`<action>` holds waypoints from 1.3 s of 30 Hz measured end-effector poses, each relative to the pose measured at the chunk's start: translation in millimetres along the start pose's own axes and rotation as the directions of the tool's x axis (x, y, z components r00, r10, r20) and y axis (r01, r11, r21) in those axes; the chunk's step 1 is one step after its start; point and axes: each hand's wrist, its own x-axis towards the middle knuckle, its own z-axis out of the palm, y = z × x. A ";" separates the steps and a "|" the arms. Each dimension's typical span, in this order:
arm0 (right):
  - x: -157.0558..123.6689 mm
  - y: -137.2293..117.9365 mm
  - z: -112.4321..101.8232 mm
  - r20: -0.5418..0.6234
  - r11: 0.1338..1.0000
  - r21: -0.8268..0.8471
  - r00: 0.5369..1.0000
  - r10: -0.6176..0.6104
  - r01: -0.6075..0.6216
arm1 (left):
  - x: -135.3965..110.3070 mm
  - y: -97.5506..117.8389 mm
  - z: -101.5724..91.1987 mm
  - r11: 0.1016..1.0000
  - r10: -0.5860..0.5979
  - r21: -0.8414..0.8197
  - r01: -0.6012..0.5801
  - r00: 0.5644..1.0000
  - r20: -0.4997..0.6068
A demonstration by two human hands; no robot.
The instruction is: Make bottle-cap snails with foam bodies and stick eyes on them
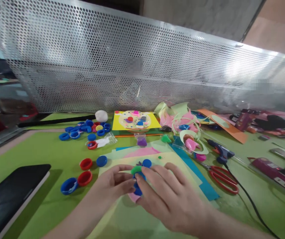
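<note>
Low over pale yellow paper point(177, 172), my two hands meet around a small piece made of blue bottle caps point(137, 190) with a strip of green modelling clay point(136, 170) along its top. My left hand point(116, 182) pinches it from the left, thumb and fingertips closed on it. From the right, the fingers of my right hand point(168, 192) press on the clay and caps and partly hide them. Something pink point(133, 197) shows under the piece. Just behind it lies a loose blue cap point(146, 163), and a green crumb point(159, 157) sits on the paper.
Red caps point(86, 164) and a tablet-like black device point(20, 186) lie left. A pile of blue caps point(85, 127) and a decorated yellow card point(117, 124) are farther back. Red-handled scissors point(223, 179) and a corded glue gun point(221, 152) lie right. A perforated metal panel point(107, 66) stands behind.
</note>
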 end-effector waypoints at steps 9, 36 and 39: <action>-7.3 7.8 13.0 0.056 0.938 0.311 0.988 0.145 -0.155 | -4.2 -2.5 3.1 0.996 0.009 0.090 -0.009 1.000 0.007; -46.1 73.4 64.4 0.614 0.549 0.356 0.632 0.473 -0.756 | -7.8 1.5 -1.2 0.613 0.300 0.780 -0.126 0.950 -0.082; -42.1 74.9 55.5 0.550 0.487 0.399 0.628 0.551 -0.777 | -8.4 0.0 -3.7 0.484 0.469 0.838 -0.252 0.883 -0.005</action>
